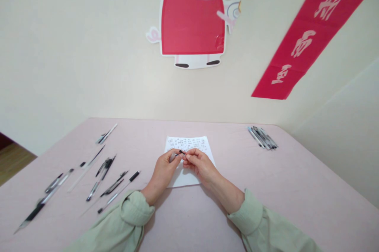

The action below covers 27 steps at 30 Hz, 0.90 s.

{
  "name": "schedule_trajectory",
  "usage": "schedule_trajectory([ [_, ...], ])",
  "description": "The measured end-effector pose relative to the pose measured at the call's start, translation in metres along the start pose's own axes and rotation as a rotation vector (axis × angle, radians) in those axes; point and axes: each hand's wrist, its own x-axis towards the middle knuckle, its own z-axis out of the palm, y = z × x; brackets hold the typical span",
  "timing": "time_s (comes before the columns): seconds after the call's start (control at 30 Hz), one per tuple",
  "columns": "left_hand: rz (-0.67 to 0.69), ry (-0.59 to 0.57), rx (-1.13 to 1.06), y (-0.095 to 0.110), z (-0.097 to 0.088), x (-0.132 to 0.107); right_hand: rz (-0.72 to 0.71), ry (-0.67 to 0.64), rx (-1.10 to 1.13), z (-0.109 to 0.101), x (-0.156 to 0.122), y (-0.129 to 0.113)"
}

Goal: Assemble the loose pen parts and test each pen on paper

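Both my hands meet over a white sheet of paper covered with small handwriting, near the middle of a pink table. My left hand and my right hand are closed in a pinch on a small black pen part held between the fingertips. Whether it is a whole pen or just a piece is hidden by my fingers. Pale green sleeves cover both forearms.
Several pens and pen parts lie scattered across the table's left side. A neat group of pens lies at the far right. A cartoon pig cutout and a red banner hang on the cream wall behind.
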Motion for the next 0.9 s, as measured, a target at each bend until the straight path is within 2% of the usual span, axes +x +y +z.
schedule_trajectory([
  [0.3,0.011,0.019,-0.023,-0.0007,0.0002,0.0002,0.056,-0.009,0.100,0.0029,-0.0021,-0.0027],
  [0.67,0.033,-0.015,-0.005,0.0008,-0.0008,-0.0012,0.118,0.002,0.170,0.0034,-0.0020,-0.0024],
  [0.9,-0.015,0.016,0.069,0.0083,-0.0033,-0.0031,0.141,0.003,0.176,0.0020,-0.0009,-0.0036],
])
